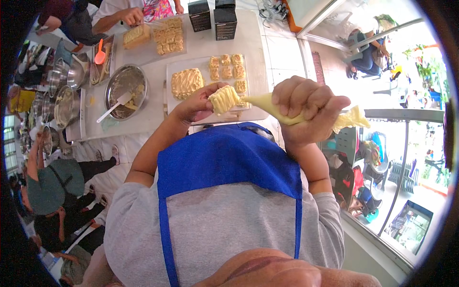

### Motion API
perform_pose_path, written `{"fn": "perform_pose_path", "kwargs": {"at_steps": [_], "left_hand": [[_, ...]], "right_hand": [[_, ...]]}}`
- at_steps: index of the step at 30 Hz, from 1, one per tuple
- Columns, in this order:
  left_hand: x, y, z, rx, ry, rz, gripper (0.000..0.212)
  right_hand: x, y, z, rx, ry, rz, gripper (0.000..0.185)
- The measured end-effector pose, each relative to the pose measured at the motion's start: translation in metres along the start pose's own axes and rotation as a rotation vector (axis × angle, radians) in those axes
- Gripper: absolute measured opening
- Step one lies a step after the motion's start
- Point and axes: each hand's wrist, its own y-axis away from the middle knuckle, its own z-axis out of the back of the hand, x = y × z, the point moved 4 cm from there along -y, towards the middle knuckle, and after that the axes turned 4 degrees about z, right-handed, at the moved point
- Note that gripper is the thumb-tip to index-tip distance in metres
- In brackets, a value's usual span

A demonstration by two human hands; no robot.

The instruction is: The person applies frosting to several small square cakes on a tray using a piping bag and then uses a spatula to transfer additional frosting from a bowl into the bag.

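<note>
My left hand (196, 104) holds a small cake piece (224, 100) up in front of my blue apron, its visible side covered in ridged cream. In my right hand (310, 107) is a piping bag (263, 104) of pale yellow cream, squeezed in the fist. Its tip points left and is close to the cake piece; whether they touch I cannot tell. Behind the hands, a board (195, 62) on the table carries a larger cream-covered cake block (186, 83) and several small frosted cakes (226, 68). My hands hide part of this board.
On the table (157, 77), a steel mixing bowl (125, 77) with cream residue holds a white spatula (114, 106). Black boxes (225, 24) stand at the far edge. Across the table, a person's hand (132, 16) is above another frosted cake (136, 36). More steel bowls (66, 107) are at left.
</note>
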Motion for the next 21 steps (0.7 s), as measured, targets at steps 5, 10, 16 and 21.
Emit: {"fn": "perform_pose_path", "kwargs": {"at_steps": [5, 10, 16, 21], "left_hand": [[-0.010, -0.001, 0.001, 0.007, -0.039, -0.020, 0.077], [-0.012, -0.003, 0.012, -0.042, -0.021, -0.057, 0.075], [-0.005, -0.003, 0.015, -0.071, 0.050, -0.053, 0.070], [0.009, -0.008, 0.017, -0.101, 0.138, -0.019, 0.064]], "right_hand": [[0.006, -0.006, 0.010, -0.027, -0.020, 0.090, 0.050], [0.002, 0.001, 0.017, -0.119, -0.046, 0.013, 0.054], [0.001, 0.006, 0.017, -0.133, -0.002, -0.025, 0.054], [-0.001, 0.008, 0.013, -0.113, 0.033, -0.017, 0.050]]}}
